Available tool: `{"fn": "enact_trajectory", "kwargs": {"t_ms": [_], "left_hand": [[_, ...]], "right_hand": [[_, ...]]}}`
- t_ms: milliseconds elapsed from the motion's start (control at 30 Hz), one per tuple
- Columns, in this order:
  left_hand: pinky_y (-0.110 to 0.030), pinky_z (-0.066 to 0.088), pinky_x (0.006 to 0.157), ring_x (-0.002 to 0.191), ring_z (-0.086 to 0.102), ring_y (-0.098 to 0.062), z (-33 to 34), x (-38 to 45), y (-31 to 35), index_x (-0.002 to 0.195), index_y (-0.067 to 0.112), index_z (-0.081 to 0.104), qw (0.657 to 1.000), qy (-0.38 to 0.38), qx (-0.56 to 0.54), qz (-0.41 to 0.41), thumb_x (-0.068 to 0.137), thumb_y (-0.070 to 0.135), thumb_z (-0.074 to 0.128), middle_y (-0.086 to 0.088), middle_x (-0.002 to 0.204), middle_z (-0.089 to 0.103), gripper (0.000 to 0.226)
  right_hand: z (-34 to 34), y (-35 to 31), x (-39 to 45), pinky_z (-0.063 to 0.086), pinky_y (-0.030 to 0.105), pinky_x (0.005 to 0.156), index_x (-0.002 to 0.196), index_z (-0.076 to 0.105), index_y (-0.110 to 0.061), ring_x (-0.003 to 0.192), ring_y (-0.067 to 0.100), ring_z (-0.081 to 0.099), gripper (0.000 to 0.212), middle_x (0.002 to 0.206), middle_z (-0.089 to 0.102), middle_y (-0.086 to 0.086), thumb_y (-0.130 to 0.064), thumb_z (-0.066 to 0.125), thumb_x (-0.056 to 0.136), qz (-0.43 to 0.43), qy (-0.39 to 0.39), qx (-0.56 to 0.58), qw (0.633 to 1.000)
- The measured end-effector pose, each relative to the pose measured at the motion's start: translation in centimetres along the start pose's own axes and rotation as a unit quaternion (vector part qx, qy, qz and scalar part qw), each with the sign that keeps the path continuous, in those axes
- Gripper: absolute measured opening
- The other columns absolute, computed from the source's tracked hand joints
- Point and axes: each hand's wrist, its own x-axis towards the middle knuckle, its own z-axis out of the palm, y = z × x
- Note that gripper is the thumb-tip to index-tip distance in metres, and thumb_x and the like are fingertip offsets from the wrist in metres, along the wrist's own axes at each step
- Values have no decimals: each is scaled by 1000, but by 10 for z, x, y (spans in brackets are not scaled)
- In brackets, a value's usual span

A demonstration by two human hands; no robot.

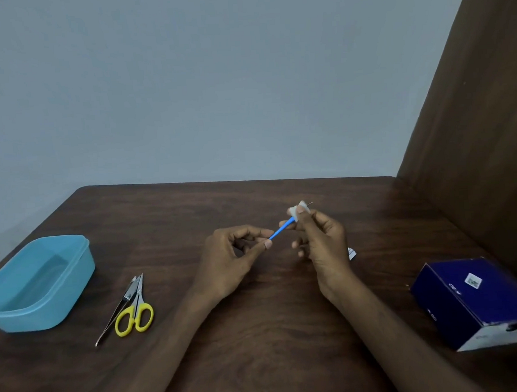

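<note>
1. Left hand (236,251): the forearm comes in from the lower edge and angles up toward the middle of the table (260,347). The hand is raised above the wood, palm turned to the right. Thumb and forefinger are curled together and pinch the near end of the stick (280,229). The other fingers are curled loosely behind them.
2. Right hand (320,240): the forearm comes in from the lower right, and the hand is raised with its back toward the right. The upper fingers are closed on the pad (297,211), which shows white just above them. The lower fingers are curled below, touching nothing that can be seen.
3. Stick: thin, blue, held clear of the table. It slopes from the left pinch up and to the right and spans the gap between the two hands. Its far end goes into the pad, inside the right hand's grip.
4. Pad: wrapped round the stick's upper end. A fine dark tip shows just beyond it, too small to identify.
5. Left side of the table: a blue tub (46,315), then tweezers (116,313) and scissors (137,309) lying side by side and touching, well apart from the hands.
6. Right side: a dark box (475,300) near the table edge. A white scrap (352,253) lies just behind the right hand.
</note>
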Motion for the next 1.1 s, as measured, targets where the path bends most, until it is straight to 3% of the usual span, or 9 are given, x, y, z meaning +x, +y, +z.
{"fn": "enact_trajectory", "kwargs": {"t_ms": [100, 233, 367, 433, 533, 667, 733, 933, 1100], "left_hand": [[-28, 56, 68, 72, 71, -21, 0, 0, 0, 100, 33, 86, 1000, -2, 6, 5, 91, 23, 86, 15, 84, 81, 14], [-29, 55, 66, 67, 68, -21, 0, -1, 0, 99, 32, 86, 1000, -1, 3, 7, 90, 22, 87, 13, 83, 80, 14], [-31, 55, 66, 68, 67, -25, 0, 0, 2, 99, 31, 86, 1000, 3, -14, 2, 89, 22, 88, 13, 84, 80, 14], [-31, 55, 67, 65, 63, -14, 0, 0, 4, 99, 31, 86, 1000, 3, -23, 3, 88, 22, 89, 13, 83, 80, 14], [-29, 55, 68, 67, 62, -2, -1, -1, 4, 99, 31, 86, 1000, 8, -28, 3, 87, 22, 90, 13, 83, 81, 15], [-28, 55, 67, 68, 65, -1, -2, -2, 5, 98, 30, 86, 1000, 5, -27, 11, 88, 20, 89, 13, 84, 81, 14], [-28, 56, 68, 70, 68, -4, -1, -2, 5, 99, 28, 85, 999, 3, -41, 6, 88, 18, 88, 10, 85, 82, 16], [-41, 57, 66, 75, 69, -38, 1, 0, 4, 98, 28, 84, 999, 15, -51, -13, 84, 18, 91, 9, 84, 82, 18], [-37, 54, 64, 76, 70, -42, 4, 2, 3, 94, 27, 84, 997, 27, -63, -28, 78, 21, 96, 11, 84, 83, 20]], "right_hand": [[-1, -1, 1, 36, 22, 44, 100, 79, -14, 46, 11, 52, 31, 92, 82, 13, -39, 62, 106, 11, 16, 17, 1000], [-3, 4, -3, 38, 23, 48, 105, 80, -17, 52, 11, 52, 11, 96, 83, 5, -23, 78, 96, -10, -2, -27, 1000], [-2, 0, -3, 37, 23, 48, 109, 77, -16, 51, 11, 49, 16, 97, 84, 3, -23, 79, 95, -12, -1, -2, 1000], [-3, 0, -2, 36, 23, 47, 113, 75, -12, 49, 11, 48, 21, 99, 84, 4, -27, 76, 98, -9, -1, 2, 1000], [-1, 2, -4, 39, 21, 48, 119, 73, -16, 51, 8, 51, 27, 101, 83, 1, -16, 81, 93, -16, -20, -9, 1000], [4, 1, -10, 43, 16, 51, 125, 69, -18, 61, 4, 62, 46, 99, 83, 0, -4, 86, 85, -33, -60, -27, 997], [5, 1, -11, 43, 19, 52, 124, 70, -23, 62, 8, 60, 46, 102, 83, -2, -8, 88, 84, -29, -77, -48, 995], [3, 6, -8, 40, 25, 51, 121, 72, -23, 58, 13, 56, 32, 103, 83, 4, -14, 82, 92, -12, -91, -58, 994], [5, 5, -6, 40, 23, 47, 122, 74, -18, 47, 10, 53, 21, 101, 83, 1, -26, 64, 106, 3, -68, -33, 997]]}}
